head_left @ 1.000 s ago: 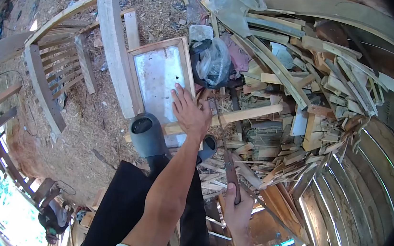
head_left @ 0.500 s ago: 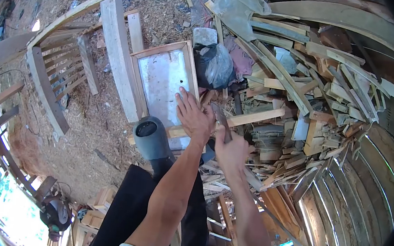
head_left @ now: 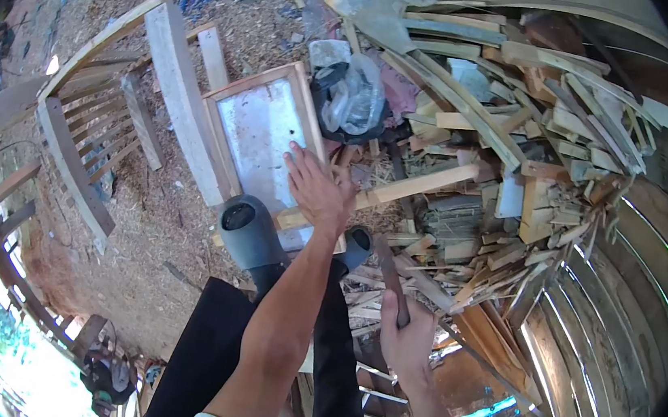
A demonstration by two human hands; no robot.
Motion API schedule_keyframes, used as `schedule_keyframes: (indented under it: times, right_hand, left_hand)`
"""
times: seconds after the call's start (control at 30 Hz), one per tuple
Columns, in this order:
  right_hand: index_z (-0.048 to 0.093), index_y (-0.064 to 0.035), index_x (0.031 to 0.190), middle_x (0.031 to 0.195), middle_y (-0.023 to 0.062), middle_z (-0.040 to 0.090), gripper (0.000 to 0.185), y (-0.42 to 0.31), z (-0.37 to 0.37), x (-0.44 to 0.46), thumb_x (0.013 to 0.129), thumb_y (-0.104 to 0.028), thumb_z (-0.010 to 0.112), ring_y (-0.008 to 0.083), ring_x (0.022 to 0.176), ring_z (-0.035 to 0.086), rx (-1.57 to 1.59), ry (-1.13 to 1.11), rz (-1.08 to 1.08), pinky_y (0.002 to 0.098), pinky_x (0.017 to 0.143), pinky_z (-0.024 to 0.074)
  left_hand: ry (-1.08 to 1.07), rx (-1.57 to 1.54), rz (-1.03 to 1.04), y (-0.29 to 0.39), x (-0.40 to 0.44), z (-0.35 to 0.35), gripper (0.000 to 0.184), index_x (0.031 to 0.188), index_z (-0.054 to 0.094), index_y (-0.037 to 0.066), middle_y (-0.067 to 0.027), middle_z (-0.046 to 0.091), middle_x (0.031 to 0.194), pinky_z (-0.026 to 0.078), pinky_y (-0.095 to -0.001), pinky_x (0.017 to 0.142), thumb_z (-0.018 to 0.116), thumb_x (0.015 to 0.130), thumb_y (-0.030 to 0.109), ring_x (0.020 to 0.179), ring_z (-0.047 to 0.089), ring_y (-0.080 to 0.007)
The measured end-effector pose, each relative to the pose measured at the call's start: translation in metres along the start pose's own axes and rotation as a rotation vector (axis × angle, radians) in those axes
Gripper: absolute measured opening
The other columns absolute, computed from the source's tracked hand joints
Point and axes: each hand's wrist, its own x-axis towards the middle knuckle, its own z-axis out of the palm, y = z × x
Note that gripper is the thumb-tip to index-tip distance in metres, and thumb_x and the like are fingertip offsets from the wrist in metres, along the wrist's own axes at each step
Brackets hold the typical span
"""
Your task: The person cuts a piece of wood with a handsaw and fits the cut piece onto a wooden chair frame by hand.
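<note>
My left hand (head_left: 321, 193) lies palm down with its fingers spread, over a light wooden strip (head_left: 418, 187) and a framed pale panel (head_left: 265, 132). The strip crosses the panel's lower part and sticks out to the right. My right hand (head_left: 409, 330), lower right, is closed round the handle of a saw (head_left: 391, 270). The blade points up and left, below the strip; its far end is hard to make out. A grey shoe (head_left: 248, 232) is beside the strip's left part, and another (head_left: 356, 247) is below my left hand.
Wood offcuts (head_left: 547, 190) are heaped at the right, with a clear plastic bag (head_left: 355, 101) above the strip. A slatted wooden frame (head_left: 77, 169) stands at the left, near a thick beam (head_left: 179, 94). Another person (head_left: 106, 376) is at the lower left.
My right hand and the saw moved up to the strip, then back down and right. My left hand stays spread over the strip. The view has shifted slightly.
</note>
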Motion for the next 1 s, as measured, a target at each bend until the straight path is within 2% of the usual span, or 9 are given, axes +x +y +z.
schedule_keyframes:
  times: [0.17,0.2,0.27,0.33,0.47,0.57,0.77,0.83,1.0]
  right_hand:
    - [0.067,0.0021,0.079,0.05,0.0117,0.05,0.035,0.003,0.01,-0.001,0.095,-0.028,0.061,0.015,0.047,0.053,-0.045,0.063,-0.037,0.0352,0.05,0.0426]
    - [0.068,0.0015,0.08,0.055,0.0173,0.056,0.036,0.009,0.028,0.018,0.095,-0.03,0.06,0.0246,0.051,0.061,-0.077,0.107,-0.051,0.0383,0.053,0.0454]
    - [0.071,-0.0038,0.104,0.073,0.0276,0.064,0.036,0.008,0.05,0.061,0.094,-0.035,0.057,0.0443,0.074,0.066,-0.122,0.04,-0.063,0.0497,0.068,0.0544]
    - [0.071,-0.0022,0.096,0.072,0.0294,0.063,0.039,-0.014,0.055,0.092,0.094,-0.038,0.056,0.0476,0.078,0.064,-0.12,-0.001,0.036,0.051,0.072,0.0536]
    - [0.07,0.0012,0.087,0.07,0.0284,0.062,0.043,0.027,0.086,0.093,0.095,-0.039,0.055,0.0479,0.07,0.063,-0.055,0.145,-0.157,0.0495,0.067,0.0527]
    - [0.069,0.0027,0.086,0.069,0.0273,0.062,0.042,0.023,0.075,0.073,0.096,-0.036,0.055,0.0459,0.067,0.063,0.046,0.043,-0.024,0.0462,0.063,0.0527]
    - [0.07,-0.0006,0.106,0.069,0.0213,0.065,0.027,0.011,0.005,-0.051,0.094,-0.021,0.059,0.0364,0.063,0.068,-0.04,0.047,0.052,0.0416,0.06,0.0534]
    - [0.07,-0.0004,0.108,0.069,0.0217,0.065,0.029,0.007,0.002,-0.049,0.094,-0.023,0.059,0.0375,0.065,0.068,-0.098,0.002,0.01,0.0413,0.06,0.0532]
    - [0.068,0.005,0.08,0.069,0.0303,0.061,0.05,0.001,0.062,0.089,0.095,-0.04,0.053,0.0476,0.074,0.065,-0.13,0.072,-0.054,0.0508,0.065,0.0519]
  left_hand:
    - [-0.042,0.002,-0.003,0.002,0.003,-0.004,0.068,0.139,0.038,-0.007,-0.0201,0.028,0.157,0.027,-0.0474,0.114,0.06,0.083,0.025,0.144,0.026,-0.0408]
    - [-0.026,0.008,0.001,0.002,0.003,-0.002,0.066,0.138,0.042,-0.007,-0.0199,0.029,0.157,0.028,-0.048,0.113,0.059,0.081,0.023,0.143,0.027,-0.0408]
    - [-0.016,0.024,-0.002,0.004,0.003,-0.002,0.064,0.137,0.044,-0.007,-0.0204,0.03,0.156,0.029,-0.049,0.112,0.056,0.08,0.019,0.143,0.029,-0.041]
    - [-0.011,0.014,-0.004,0.002,0.002,-0.002,0.064,0.137,0.044,-0.007,-0.0201,0.031,0.156,0.029,-0.0489,0.112,0.057,0.08,0.019,0.143,0.028,-0.0407]
    - [-0.012,-0.02,-0.01,-0.001,0.003,0.0,0.067,0.139,0.043,-0.006,-0.0186,0.03,0.157,0.029,-0.0487,0.113,0.058,0.08,0.022,0.144,0.027,-0.0397]
    - [-0.034,-0.002,0.0,-0.005,-0.002,-0.003,0.07,0.14,0.042,-0.006,-0.0176,0.028,0.158,0.028,-0.0485,0.113,0.058,0.08,0.025,0.145,0.026,-0.0382]
    - [-0.041,-0.036,-0.015,0.002,-0.005,-0.005,0.072,0.143,0.039,-0.005,-0.0182,0.028,0.158,0.026,-0.0479,0.114,0.057,0.08,0.025,0.146,0.024,-0.0367]
    - [-0.053,0.012,0.002,-0.002,-0.004,-0.002,0.071,0.142,0.04,-0.005,-0.0187,0.028,0.158,0.027,-0.0482,0.113,0.057,0.08,0.025,0.146,0.024,-0.0373]
    - [-0.056,0.014,0.005,-0.001,-0.003,-0.001,0.071,0.143,0.039,-0.006,-0.0195,0.027,0.158,0.025,-0.0504,0.114,0.056,0.081,0.024,0.146,0.024,-0.0382]
